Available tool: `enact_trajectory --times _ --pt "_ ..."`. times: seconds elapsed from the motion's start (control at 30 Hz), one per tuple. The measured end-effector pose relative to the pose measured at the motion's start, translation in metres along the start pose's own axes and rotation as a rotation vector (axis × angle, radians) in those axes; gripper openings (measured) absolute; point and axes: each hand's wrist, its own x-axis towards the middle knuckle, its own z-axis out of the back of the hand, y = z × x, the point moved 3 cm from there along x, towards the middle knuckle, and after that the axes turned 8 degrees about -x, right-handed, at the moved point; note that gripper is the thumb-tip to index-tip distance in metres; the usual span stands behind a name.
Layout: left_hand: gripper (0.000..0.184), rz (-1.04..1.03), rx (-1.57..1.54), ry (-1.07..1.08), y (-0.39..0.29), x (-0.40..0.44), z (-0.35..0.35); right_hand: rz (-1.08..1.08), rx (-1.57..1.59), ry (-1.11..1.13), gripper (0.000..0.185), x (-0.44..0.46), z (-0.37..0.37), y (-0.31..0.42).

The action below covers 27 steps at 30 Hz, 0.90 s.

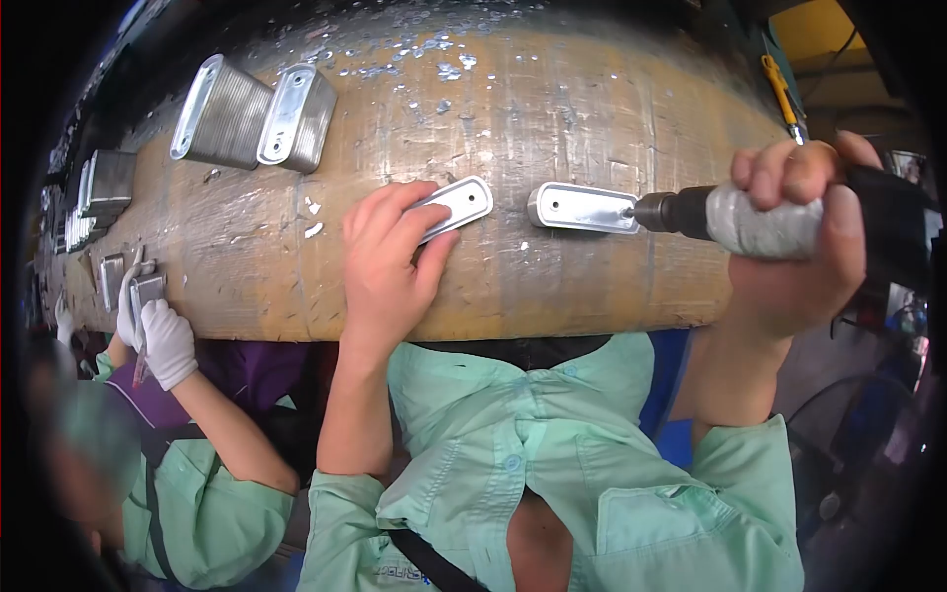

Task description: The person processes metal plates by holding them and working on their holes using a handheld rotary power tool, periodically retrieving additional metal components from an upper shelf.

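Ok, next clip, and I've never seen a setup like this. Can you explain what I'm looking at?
There is no robot here, only a person's bare hands. The single picture comes from a camera on their head, looking down, so their own green shirt shows below. The left hand grips a rounded, silver metal part on a worn brown work surface. The right hand holds a dark power tool with a whitish wrapped section, its tip at the end of a similar silver metal piece. Farther back stand two ribbed metal blocks near scattered silvery scraps. The white-gloved hands belong to a co-worker.
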Motion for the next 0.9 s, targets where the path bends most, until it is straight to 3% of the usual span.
enact_trajectory --times 0.13,0.73,0.9 --pt "0.022 -0.003 -0.007 0.004 0.001 -0.001 0.002 0.008 0.162 0.059 0.045 0.001 -0.022 0.006" --pt "0.022 0.007 -0.024 -0.008 0.001 0.001 0.002 0.067 0.057 0.194 0.04 0.011 -0.051 -0.024" --pt "0.04 0.023 0.033 0.034 -0.01 0.009 0.004 0.024 0.073 0.098 0.044 0.014 -0.044 -0.025"
